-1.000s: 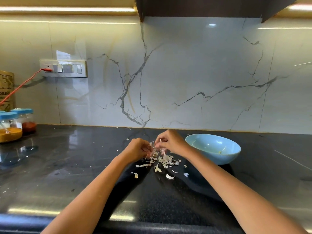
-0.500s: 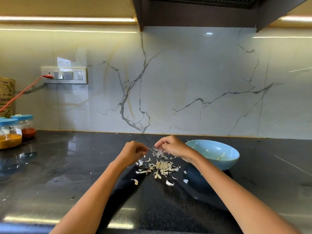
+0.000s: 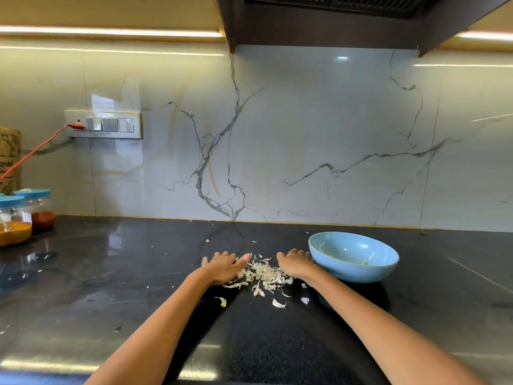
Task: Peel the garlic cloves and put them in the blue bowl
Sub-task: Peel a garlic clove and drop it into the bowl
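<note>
Honestly I'd worry my left hand (image 3: 222, 266) and right hand (image 3: 295, 263), flat and empty, sweep peels (image 3: 262, 275) off the tabletop (image 3: 111, 287) or bump the blue bowl (image 3: 352, 257).

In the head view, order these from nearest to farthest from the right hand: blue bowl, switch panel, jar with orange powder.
From the right hand:
1. Blue bowl, just to its right.
2. Switch panel, on the wall, far left.
3. Jar with orange powder, at the left edge.
</note>
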